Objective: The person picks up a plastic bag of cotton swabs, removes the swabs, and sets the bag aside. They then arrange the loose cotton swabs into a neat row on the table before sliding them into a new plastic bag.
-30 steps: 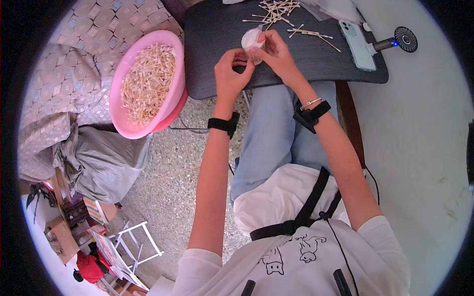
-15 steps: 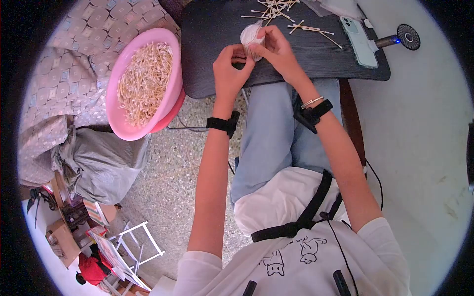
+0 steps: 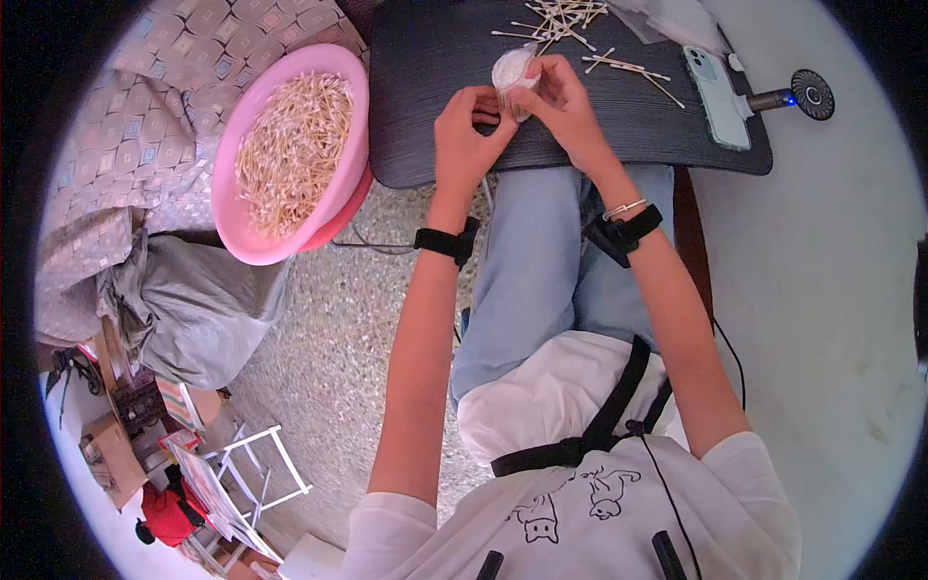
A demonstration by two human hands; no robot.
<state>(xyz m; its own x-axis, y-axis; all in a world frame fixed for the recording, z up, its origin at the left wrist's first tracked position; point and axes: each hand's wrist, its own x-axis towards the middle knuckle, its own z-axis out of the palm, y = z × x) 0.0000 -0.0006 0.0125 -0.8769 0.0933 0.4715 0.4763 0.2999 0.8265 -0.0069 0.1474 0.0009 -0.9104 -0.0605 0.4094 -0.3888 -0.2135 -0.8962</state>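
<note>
Between both hands, above the front part of a black table, I hold a small pack of cotton swabs in what looks like clear plastic. Its round white top faces up toward me. My left hand grips the pack low on its left side, thumb and fingers curled round it. From the right, my right hand pinches it near the top edge. Just beyond my hands lies a pile of loose cotton swabs, and several more swabs are scattered right of it.
A pink basin full of cotton swabs stands left of the table. On the right are a phone, a small fan and clear plastic bags. A grey cloth-like bag and a white folding frame are farther left.
The whole view has shifted slightly, so the table and hands appear a little farther right. Both hands keep their hold on the pack.
</note>
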